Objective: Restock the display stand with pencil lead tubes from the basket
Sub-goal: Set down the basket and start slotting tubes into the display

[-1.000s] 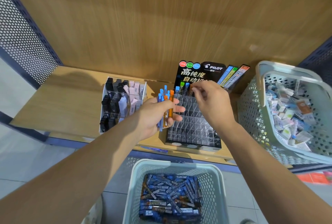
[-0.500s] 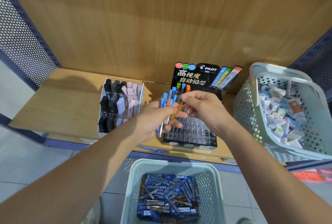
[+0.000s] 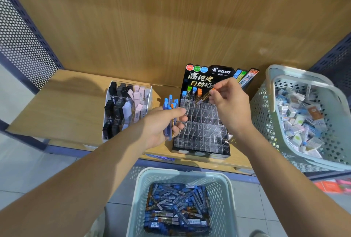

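Partly hidden, the bundle of lead tubes (image 3: 169, 106) sits in the left hand (image 3: 161, 128), whose fingers curl round its middle; only the blue and orange caps and the lower ends show, so the count cannot be told; the right hand (image 3: 229, 103) covers part of the lettering on the display stand (image 3: 201, 134); the frame cuts off the near end of the basket (image 3: 180, 174) and the far side of the second basket (image 3: 263, 115). The bundle stands roughly upright, caps away from the person; the single tube (image 3: 205, 96), pinched at its orange cap by the right thumb and forefinger, slants down-left over the stand's back row, beside four tubes (image 3: 191, 94) standing there. Left on the shelf (image 3: 66, 107) stands a clear organizer (image 3: 127, 107) of black, grey and pink items; below lies the basket of loose tubes (image 3: 176, 208); at the right, the second basket holds small boxes.
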